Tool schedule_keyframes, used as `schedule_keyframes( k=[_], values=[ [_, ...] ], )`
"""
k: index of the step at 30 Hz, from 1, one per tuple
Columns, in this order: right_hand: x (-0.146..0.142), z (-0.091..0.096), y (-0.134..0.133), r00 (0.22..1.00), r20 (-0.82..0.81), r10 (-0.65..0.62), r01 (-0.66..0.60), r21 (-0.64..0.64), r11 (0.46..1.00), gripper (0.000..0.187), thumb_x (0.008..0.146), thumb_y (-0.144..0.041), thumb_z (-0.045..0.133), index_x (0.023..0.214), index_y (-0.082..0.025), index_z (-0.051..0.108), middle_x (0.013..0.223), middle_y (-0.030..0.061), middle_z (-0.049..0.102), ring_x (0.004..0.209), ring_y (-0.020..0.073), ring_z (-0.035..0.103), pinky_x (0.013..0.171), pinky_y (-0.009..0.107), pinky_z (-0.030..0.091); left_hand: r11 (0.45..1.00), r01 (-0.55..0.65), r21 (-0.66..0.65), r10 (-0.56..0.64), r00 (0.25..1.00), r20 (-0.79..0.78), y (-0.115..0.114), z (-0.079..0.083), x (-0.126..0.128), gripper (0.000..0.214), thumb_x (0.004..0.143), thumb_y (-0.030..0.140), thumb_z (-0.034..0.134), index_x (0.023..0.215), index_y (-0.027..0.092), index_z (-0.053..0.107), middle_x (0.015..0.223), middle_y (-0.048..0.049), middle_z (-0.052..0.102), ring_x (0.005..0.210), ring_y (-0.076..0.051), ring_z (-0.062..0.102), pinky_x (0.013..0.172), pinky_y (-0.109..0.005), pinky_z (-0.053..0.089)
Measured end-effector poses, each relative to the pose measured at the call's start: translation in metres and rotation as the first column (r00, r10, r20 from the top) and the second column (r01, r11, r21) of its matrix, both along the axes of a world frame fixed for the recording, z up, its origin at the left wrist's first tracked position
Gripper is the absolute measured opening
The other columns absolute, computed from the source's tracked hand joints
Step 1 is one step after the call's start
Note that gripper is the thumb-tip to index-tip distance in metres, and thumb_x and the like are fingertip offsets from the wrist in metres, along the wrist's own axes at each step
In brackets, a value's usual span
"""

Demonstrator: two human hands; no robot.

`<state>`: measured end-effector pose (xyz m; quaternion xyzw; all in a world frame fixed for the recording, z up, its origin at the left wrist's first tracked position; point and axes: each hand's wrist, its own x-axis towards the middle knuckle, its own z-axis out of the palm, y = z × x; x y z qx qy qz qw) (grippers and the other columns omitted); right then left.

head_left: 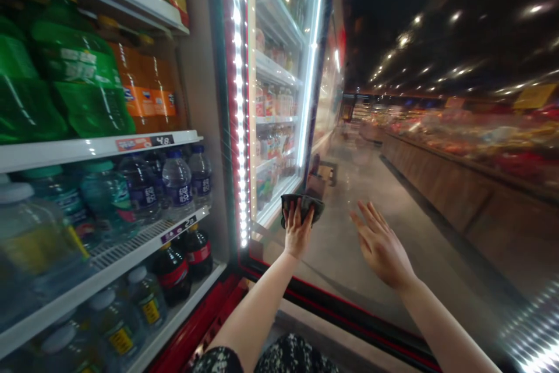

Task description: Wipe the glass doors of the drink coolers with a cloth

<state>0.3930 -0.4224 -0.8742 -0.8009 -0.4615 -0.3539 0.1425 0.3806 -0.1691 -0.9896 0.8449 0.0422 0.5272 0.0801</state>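
My left hand [298, 230] presses a dark grey cloth [321, 205] flat against the clear glass door [332, 268], its fingers spread over the folded fabric. To its right, my right hand [382, 242] is open with the fingers stretched out and nothing in it. It is close to the glass; whether it touches the pane I cannot tell. The door stands open, with its dark, red-edged lower frame [336, 306] running below both hands.
At left, white fridge shelves [100, 146] hold green bottles [81, 73], orange soda bottles [151, 85], water bottles [177, 181] and cola bottles [198, 254]. A lit strip [239, 99] edges the opening. Beyond the glass lie an aisle floor [349, 181] and a long display counter [463, 192].
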Motion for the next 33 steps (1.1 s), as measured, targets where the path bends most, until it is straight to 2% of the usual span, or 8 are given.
schedule_keyframes(
  k=[4,7,11,15,20,23,29,33],
  values=[
    [0.000,0.011,0.015,0.998,0.053,0.022,-0.020,-0.041,0.999,0.073,0.092,-0.004,0.047,0.159,-0.027,0.033,0.167,0.0068,0.026,0.154,0.0295,0.023,0.121,0.057,0.036,0.982,0.080,0.169,-0.078,0.997,-0.014,0.012,0.045,0.008,0.076,0.086,0.006,0.061,0.151,0.042,0.045,0.166,-0.0028,0.032,0.154,-0.031,0.026,0.126,-0.059,0.022],
    [0.002,0.021,0.023,0.997,0.074,0.035,-0.032,-0.044,0.999,0.073,0.091,-0.005,0.048,0.159,-0.027,0.034,0.167,0.0062,0.024,0.154,0.0298,0.023,0.122,0.057,0.034,0.997,0.028,0.069,-0.030,0.999,0.031,0.044,0.070,0.012,0.077,0.086,0.007,0.059,0.153,0.040,0.042,0.167,-0.0015,0.030,0.154,-0.029,0.027,0.128,-0.055,0.022],
    [0.002,0.022,0.029,0.995,0.083,0.046,-0.043,-0.041,0.998,0.072,0.092,-0.006,0.047,0.159,-0.027,0.034,0.167,0.0056,0.024,0.154,0.0301,0.023,0.122,0.058,0.034,0.963,-0.120,-0.241,0.156,0.978,0.135,0.058,0.037,0.007,0.078,0.092,0.009,0.051,0.161,0.031,0.023,0.169,-0.0088,0.024,0.155,-0.030,0.024,0.122,-0.055,0.035],
    [-0.001,0.013,0.034,0.995,0.082,0.060,-0.056,-0.046,0.997,0.074,0.091,-0.005,0.047,0.159,-0.029,0.032,0.167,0.0049,0.024,0.154,0.0304,0.024,0.121,0.058,0.035,0.971,-0.100,-0.216,0.131,0.982,0.134,0.030,-0.012,0.001,0.080,0.091,0.010,0.054,0.161,0.032,0.023,0.169,-0.0109,0.024,0.155,-0.033,0.024,0.116,-0.058,0.041],
    [-0.005,0.012,0.043,0.991,0.094,0.094,-0.088,-0.062,0.994,0.075,0.090,-0.005,0.046,0.160,-0.029,0.032,0.167,0.0043,0.026,0.153,0.0297,0.026,0.122,0.057,0.035,0.997,0.037,-0.067,-0.033,0.998,0.056,0.046,0.004,0.005,0.075,0.085,0.005,0.058,0.152,0.035,0.045,0.168,-0.0070,0.028,0.156,-0.033,0.021,0.122,-0.056,0.033],
    [-0.006,0.016,0.046,0.990,0.106,0.089,-0.086,-0.039,0.996,0.072,0.093,-0.008,0.047,0.160,-0.030,0.030,0.167,0.0042,0.025,0.153,0.0306,0.026,0.120,0.058,0.037,0.985,-0.007,-0.174,0.015,0.999,0.047,0.081,0.012,0.004,0.070,0.085,0.006,0.058,0.148,0.035,0.050,0.165,-0.0054,0.035,0.154,-0.030,0.028,0.124,-0.052,0.032],
    [-0.010,0.010,0.044,0.993,0.084,0.081,-0.079,-0.029,0.996,0.068,0.096,-0.012,0.045,0.160,-0.031,0.032,0.167,0.0036,0.027,0.152,0.0317,0.028,0.120,0.058,0.037,0.893,-0.175,-0.414,0.228,0.970,0.082,0.101,-0.034,-0.010,0.072,0.089,0.006,0.047,0.158,0.024,0.033,0.159,-0.0185,0.039,0.146,-0.034,0.040,0.114,-0.058,0.041],
    [-0.013,0.007,0.040,0.990,0.094,0.104,-0.101,-0.038,0.994,0.065,0.097,-0.015,0.045,0.159,-0.031,0.033,0.167,0.0036,0.028,0.153,0.0325,0.028,0.119,0.059,0.039,0.885,-0.201,-0.420,0.266,0.959,0.101,0.104,-0.038,-0.020,0.069,0.087,0.002,0.043,0.153,0.023,0.041,0.148,-0.0190,0.048,0.138,-0.031,0.050,0.107,-0.052,0.049]
  ],
)
